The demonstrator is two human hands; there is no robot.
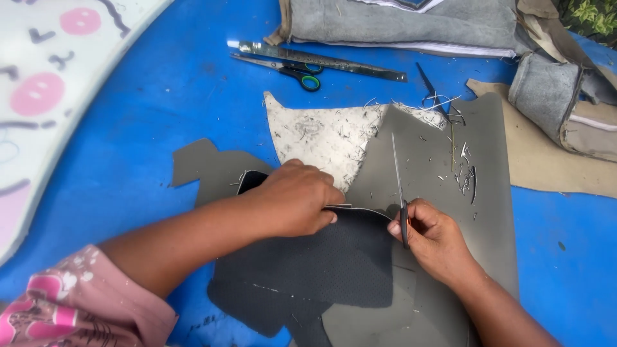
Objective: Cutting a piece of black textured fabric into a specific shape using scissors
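Left grip: left hand [295,200] clenched on the edge of a dark perforated sheet [321,270], fingers pinching its thin pale rim.
Right grip: right hand [432,239] closed around a long thin blade tool [398,186], black handle in the fingers, metal tip pointing away over the grey sheet.
Dark sheet: soft, dotted texture, irregular outline, lying on top of the grey sheet, just in front of both hands.
Grey sheet [479,212]: smooth, matte, broad, curved cut edges, strewn with pale thread scraps.
Pale piece [321,138]: cream, rough and speckled, roughly triangular, partly under the grey sheet.
Tabletop [154,96]: bright blue covering.
Farther off: scissors [289,69] with black and green handles, touching a metal ruler [321,60]; small snips [429,87] near the grey sheet's top edge.
Cut off: grey fabric bundle [411,22] at the top edge; contents hard to make out.
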